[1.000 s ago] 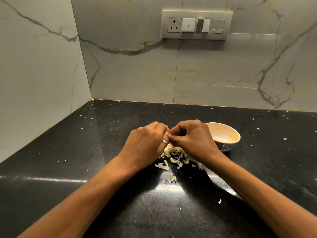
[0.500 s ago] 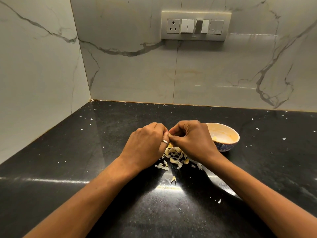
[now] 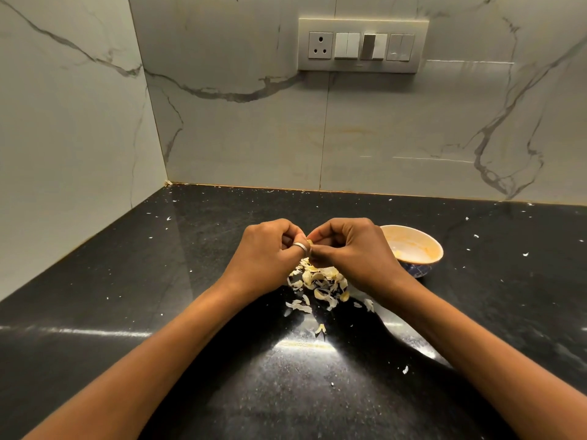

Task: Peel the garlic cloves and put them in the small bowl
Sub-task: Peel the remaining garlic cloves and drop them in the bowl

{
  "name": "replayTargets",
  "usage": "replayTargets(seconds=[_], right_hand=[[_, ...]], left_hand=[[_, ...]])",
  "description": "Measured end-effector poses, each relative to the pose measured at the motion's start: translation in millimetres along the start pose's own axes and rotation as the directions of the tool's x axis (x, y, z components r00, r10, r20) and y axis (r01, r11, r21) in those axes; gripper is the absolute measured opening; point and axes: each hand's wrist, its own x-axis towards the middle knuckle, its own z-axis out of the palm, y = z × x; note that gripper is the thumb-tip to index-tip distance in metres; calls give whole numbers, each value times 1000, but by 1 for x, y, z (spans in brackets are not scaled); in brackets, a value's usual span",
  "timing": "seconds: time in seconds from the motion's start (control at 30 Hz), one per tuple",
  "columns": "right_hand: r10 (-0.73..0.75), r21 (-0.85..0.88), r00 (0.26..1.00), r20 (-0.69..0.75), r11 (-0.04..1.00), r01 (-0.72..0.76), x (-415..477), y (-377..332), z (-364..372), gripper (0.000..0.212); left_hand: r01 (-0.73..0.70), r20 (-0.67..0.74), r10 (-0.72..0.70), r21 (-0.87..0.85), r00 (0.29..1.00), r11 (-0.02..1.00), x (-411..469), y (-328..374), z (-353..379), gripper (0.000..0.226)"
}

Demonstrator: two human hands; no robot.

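Black polished stone is lying under everything in the head view: the counter [image 3: 178, 312] is throwing back a hard glare just in front of you and is showing up every pale fleck of skin. You are holding both hands above it, close together and touching at the fingertips. Your left hand [image 3: 270, 252], with a ring [image 3: 301, 247] on one finger, is curling round the clove [image 3: 309, 242] and bracing it. Your right hand [image 3: 352, 252] is pinching the same clove between thumb and forefinger, most likely to get a nail under the skin and pull it away. Only a sliver of the clove is showing between the fingers (pale yellow, too hidden to say how much skin is left on it).

You are working directly over the peels [image 3: 317, 281], I judge so that whatever comes off is dropping onto one heap. They are thin, curled, papery scraps, cream to straw in colour, with a few strays lying nearer to you. The bowl [image 3: 409, 228] is sitting on the counter just beside your right hand, on its outer side, so a finished clove is needing only a short reach. It is round and glazed, cream inside with a blue pattern outside. Something pale is lying low inside it, partly behind your hand, and I cannot tell whether it is cloves.

Behind, the veined marble wall [image 3: 349, 138] is rising from the counter and carrying a switch plate [image 3: 362, 46].
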Motion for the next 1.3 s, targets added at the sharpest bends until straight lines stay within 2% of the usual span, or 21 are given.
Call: replayTargets(seconds=[0.17, 0.37, 0.6, 0.8, 0.97, 1.1, 1.2, 1.3], right_hand=[[76, 219, 996, 56, 972, -86, 0, -2, -2, 15], [152, 448, 982, 115, 874, -187, -1, -8, -4, 20], [226, 696, 965, 133, 672, -254, 3, -11, -12, 33], [260, 691, 957, 131, 668, -276, 3, -13, -16, 31], [265, 677, 956, 128, 681, -279, 4, -13, -17, 30], [267, 653, 956, 121, 704, -279, 5, -12, -16, 22], [259, 623, 959, 117, 733, -274, 4, -12, -17, 22], [250, 602, 962, 105, 755, -262, 4, -12, -18, 21]], left_hand=[[124, 37, -120, -160, 992, 979, 0, 6, -3, 10], [207, 87, -190, -289, 978, 934, 2, 4, -8, 13], [255, 105, -233, -333, 967, 908, 3, 4, -9, 15], [255, 82, -242, -353, 967, 900, 3, 5, -10, 17], [218, 19, -224, -322, 974, 921, 2, 4, -10, 10], [165, -21, -179, -292, 984, 942, 2, 3, -11, 17], [155, -48, -175, -278, 983, 948, 3, 3, -10, 7], [134, -86, -160, -253, 983, 958, 2, 3, -7, 18]])
